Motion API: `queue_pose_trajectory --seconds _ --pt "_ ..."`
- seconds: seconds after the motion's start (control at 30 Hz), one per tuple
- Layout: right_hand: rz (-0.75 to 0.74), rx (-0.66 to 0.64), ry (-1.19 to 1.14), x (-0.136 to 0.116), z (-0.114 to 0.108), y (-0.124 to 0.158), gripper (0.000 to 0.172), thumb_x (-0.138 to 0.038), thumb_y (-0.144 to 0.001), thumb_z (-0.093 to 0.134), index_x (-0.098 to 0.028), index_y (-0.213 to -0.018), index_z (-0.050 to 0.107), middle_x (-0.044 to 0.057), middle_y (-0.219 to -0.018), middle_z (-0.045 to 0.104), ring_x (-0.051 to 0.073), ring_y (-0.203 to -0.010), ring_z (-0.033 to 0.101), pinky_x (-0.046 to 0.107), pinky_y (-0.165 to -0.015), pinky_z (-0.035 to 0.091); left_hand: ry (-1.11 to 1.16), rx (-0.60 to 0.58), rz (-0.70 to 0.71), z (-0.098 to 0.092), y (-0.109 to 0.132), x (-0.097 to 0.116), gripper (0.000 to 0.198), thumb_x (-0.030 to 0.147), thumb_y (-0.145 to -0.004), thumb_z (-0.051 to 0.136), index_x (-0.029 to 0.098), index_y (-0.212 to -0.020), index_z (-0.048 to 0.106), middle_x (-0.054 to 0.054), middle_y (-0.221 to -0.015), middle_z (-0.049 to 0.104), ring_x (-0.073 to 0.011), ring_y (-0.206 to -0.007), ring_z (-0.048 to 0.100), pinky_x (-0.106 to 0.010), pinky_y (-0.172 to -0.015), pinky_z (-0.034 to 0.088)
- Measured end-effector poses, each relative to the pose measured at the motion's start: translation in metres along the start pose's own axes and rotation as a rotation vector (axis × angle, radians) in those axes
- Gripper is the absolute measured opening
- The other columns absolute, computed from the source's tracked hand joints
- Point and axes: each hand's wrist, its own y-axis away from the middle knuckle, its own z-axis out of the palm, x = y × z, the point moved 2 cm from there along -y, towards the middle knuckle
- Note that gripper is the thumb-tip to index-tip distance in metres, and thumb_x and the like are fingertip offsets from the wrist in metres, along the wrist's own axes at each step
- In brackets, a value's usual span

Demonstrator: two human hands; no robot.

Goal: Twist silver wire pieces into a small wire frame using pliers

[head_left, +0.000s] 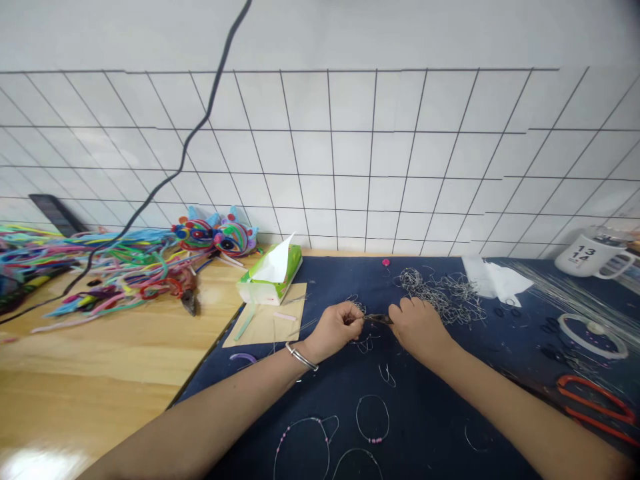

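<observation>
My left hand (336,331), with a silver bangle (302,357) at the wrist, is closed in a pinch over the dark blue mat. What it pinches looks like thin metal wire, though the fingers mostly cover it. Close by on the right, my right hand (421,331) is wrapped round small pliers (379,319), their jaws pointing left at the left fingertips. Cut wire bits lie under and near both hands. Nearer me rest a wire ring with pink beads (373,418) and a larger beaded wire loop (302,440).
Beyond my right hand sits a tangled wire heap (443,297). Rightward are a white mug (585,257), a round white dish (593,335) and orange-handled scissors (595,400). A tissue pack (270,277) and colourful pipe cleaners (135,257) lie left. A black cable (187,143) hangs across.
</observation>
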Motion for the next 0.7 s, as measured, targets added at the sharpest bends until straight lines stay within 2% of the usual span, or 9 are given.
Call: queue_pose_trajectory --seconds 0.4,0.7 --pt "-0.022 0.018 0.003 0.0008 0.0018 0.0014 0.018 -0.027 -0.081 0.039 -0.017 -0.073 0.052 0.007 -0.069 0.049 0.017 -0.069 0.040 0.028 -0.062 0.022 0.069 -0.013 -0.046 0.0002 -0.0008 -0.0007 0.011 0.024 -0.070 0.054 0.014 -0.070 0.052 0.003 -0.054 0.051 -0.0066 -0.046 0.050 -0.017 -0.045 0.038" --pt "-0.034 0.062 0.015 0.0047 -0.0012 -0.0005 0.014 -0.023 -0.078 0.041 -0.017 -0.072 0.052 0.007 -0.070 0.047 0.018 -0.073 0.038 0.030 -0.065 0.022 0.035 -0.053 -0.011 -0.0004 -0.0018 0.0006 0.007 0.021 -0.071 0.051 0.013 -0.071 0.051 0.002 -0.055 0.051 -0.0070 -0.048 0.049 -0.018 -0.048 0.040"
